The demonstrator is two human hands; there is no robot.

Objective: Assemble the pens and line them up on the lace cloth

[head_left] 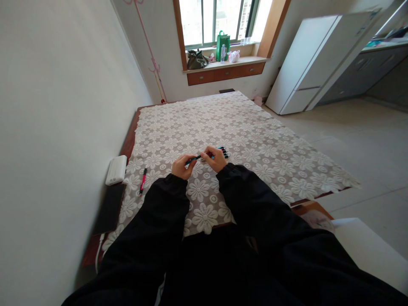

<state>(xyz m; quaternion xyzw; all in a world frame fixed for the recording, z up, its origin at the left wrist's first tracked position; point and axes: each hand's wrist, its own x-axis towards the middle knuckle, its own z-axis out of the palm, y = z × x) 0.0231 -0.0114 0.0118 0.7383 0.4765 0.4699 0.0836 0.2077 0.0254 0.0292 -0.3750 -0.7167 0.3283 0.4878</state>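
**Small pens, hidden ends**

Teal pen (195, 159) runs into both hands, its ends covered by fingers (186, 163). At two o'clock of it, the pen bundle (224, 151) is too small to count. Table's (127, 144) near edge vanishes under black sleeves.

Home room, lace tablecloth (255, 140), white fridge (314, 59), cluttered window sill (223, 64)

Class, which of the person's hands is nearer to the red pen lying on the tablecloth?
Left. The left hand is just right of the red pen; the right hand is farther right, beyond it.
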